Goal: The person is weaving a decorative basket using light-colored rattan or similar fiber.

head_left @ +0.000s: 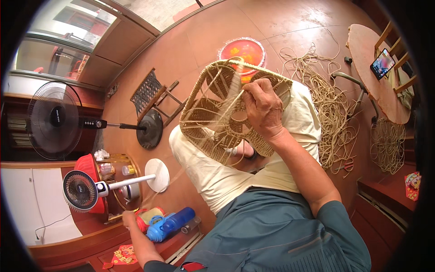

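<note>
Right hand: pinched closed, apparently on cord, at basket | left hand: extended toward 8 o'clock, blurred; opening and hold impossible to tell | basket: tilted at knees, near 12 o'clock | good practice: anchor firmly, pull evenly, clear white fan base, keep cord pile, 3 o'clock, untangled

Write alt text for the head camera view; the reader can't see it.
A seated person grips an openwork woven basket in the right hand, over the knees; the blurred left hand is out to the left. Tan cord lies heaped on the tiled floor at right, a red basin sits beyond the basket, and two electric fans stand at left.
</note>
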A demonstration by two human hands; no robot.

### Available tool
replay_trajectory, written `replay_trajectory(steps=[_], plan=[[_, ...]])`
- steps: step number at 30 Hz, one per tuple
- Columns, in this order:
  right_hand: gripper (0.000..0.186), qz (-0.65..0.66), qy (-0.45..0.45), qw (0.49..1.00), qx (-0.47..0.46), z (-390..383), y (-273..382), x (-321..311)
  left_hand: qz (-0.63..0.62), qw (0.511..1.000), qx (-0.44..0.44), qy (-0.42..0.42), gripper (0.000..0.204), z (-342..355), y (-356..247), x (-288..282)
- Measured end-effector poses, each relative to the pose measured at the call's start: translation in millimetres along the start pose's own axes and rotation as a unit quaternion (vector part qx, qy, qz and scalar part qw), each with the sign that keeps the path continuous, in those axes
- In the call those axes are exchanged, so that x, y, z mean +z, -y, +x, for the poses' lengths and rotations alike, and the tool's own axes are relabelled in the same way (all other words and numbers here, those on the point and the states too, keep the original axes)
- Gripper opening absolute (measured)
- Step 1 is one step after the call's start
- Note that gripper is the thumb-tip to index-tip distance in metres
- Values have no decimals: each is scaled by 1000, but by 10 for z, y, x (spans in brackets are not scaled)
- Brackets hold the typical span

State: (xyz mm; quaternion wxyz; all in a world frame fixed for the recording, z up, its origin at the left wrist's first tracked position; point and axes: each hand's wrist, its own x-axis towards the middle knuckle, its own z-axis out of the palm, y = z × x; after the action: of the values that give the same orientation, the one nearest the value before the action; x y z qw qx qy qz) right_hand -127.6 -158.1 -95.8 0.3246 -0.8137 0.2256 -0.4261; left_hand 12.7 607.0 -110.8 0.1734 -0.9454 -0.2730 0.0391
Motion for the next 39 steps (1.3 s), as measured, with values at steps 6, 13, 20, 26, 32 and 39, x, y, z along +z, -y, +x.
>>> replay_trajectory(steps=[6,13,20,26,32,39], plan=[[8,25,18,999,-6,31,42,1,-440,812,382,-9,23,-1772,-2228,-1261],[9,12,7,1000,-7,29,29,46,-458,695,548,-82,34,-3396,-3676,-2168],[8,-12,14,1000,4,69,32,31,-463,716,522,19,34,-3376,-3647,-2038],[8,-12,17,1000,9,56,39,68,-436,761,478,-42,27,-3284,-3662,-2178],[10,-22,19,999,19,43,74,85,-416,707,562,-106,22,-3217,-3740,-2037],[7,-24,0,1000,10,64,48,65,-314,791,496,-172,18,-2611,-2975,-1708]])
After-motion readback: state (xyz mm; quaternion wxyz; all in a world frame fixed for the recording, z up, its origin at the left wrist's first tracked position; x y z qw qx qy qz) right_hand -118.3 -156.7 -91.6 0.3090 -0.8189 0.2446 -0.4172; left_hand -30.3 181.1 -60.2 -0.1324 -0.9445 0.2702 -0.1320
